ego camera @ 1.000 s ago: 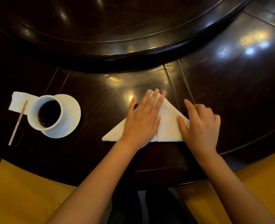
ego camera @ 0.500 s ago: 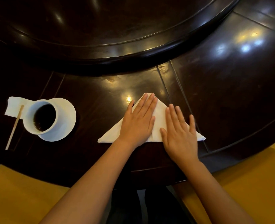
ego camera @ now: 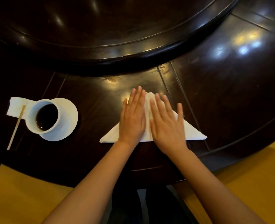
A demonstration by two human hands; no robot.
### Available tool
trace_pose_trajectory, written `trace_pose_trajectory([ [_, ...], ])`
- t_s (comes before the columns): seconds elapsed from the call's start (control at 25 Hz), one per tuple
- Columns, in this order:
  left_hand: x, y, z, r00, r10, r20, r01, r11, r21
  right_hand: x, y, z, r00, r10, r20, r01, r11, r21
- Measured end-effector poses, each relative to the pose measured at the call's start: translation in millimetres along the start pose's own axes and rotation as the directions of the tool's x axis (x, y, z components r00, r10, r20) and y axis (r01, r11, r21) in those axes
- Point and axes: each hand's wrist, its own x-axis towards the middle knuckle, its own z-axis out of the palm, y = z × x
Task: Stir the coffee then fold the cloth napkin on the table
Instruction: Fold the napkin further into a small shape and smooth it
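A white cloth napkin [ego camera: 193, 132] lies folded into a triangle on the dark wooden table [ego camera: 230, 88], its long edge toward me. My left hand [ego camera: 132, 119] rests flat on its left half with fingers together. My right hand [ego camera: 166, 125] lies flat beside it on the middle and right half, fingers spread. Neither hand grips anything. At the left a white cup of dark coffee [ego camera: 44, 117] stands on a white saucer [ego camera: 69, 113]. A wooden stir stick [ego camera: 16, 127] lies left of the cup, its top end on a white paper napkin [ego camera: 16, 106].
A raised round turntable [ego camera: 117, 29] of dark wood fills the back of the table, its rim just beyond the napkin's tip. The table's curved front edge runs below my wrists, with yellow floor [ego camera: 20, 199] under it on both sides.
My right hand has slid from the napkin's right corner leftward onto its middle and flattened, fingers now spread beside my left hand. The left hand has stayed pressed on the napkin.
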Motion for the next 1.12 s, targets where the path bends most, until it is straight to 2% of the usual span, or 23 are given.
trace_pose_trajectory([
  [0.08, -3, -1, 0, 0.998, -0.053, -0.033, 0.057, 0.987, 0.149, 12, -7, 13, 0.995, -0.067, 0.078, 0.066, 0.998, 0.019],
  [0.2, -11, -10, -1, 0.992, -0.032, 0.125, -0.006, 0.956, 0.293, 14, -1, 23, 0.99, -0.103, 0.098, 0.104, 0.995, -0.005],
  [0.28, -21, -24, -7, 0.976, 0.013, 0.217, -0.083, 0.946, 0.314, 13, 0, 23, 0.988, -0.124, 0.095, 0.125, 0.992, -0.004],
  [0.44, -58, -50, -28, 0.945, 0.082, 0.316, -0.196, 0.916, 0.349, 14, 2, 22, 0.982, -0.151, 0.111, 0.151, 0.988, 0.004],
  [0.72, -134, -71, -65, 0.927, -0.028, 0.375, -0.116, 0.927, 0.357, 17, 5, 18, 0.964, -0.212, 0.162, 0.214, 0.977, 0.007],
  [0.88, -156, -64, -67, 0.936, -0.048, 0.35, -0.069, 0.947, 0.314, 26, 10, 15, 0.92, -0.335, 0.202, 0.341, 0.94, 0.005],
  [1.0, -149, -46, -67, 0.972, -0.091, 0.215, 0.04, 0.973, 0.229, 31, 11, 12, 0.894, -0.395, 0.211, 0.396, 0.917, 0.04],
  [1.08, -123, -31, -66, 0.992, -0.099, 0.077, 0.087, 0.985, 0.15, 30, 10, 5, 0.916, -0.371, 0.154, 0.344, 0.922, 0.177],
  [1.12, -105, -23, -62, 0.994, -0.099, 0.038, 0.093, 0.986, 0.137, 29, 12, -1, 0.946, -0.311, 0.096, 0.279, 0.927, 0.251],
])
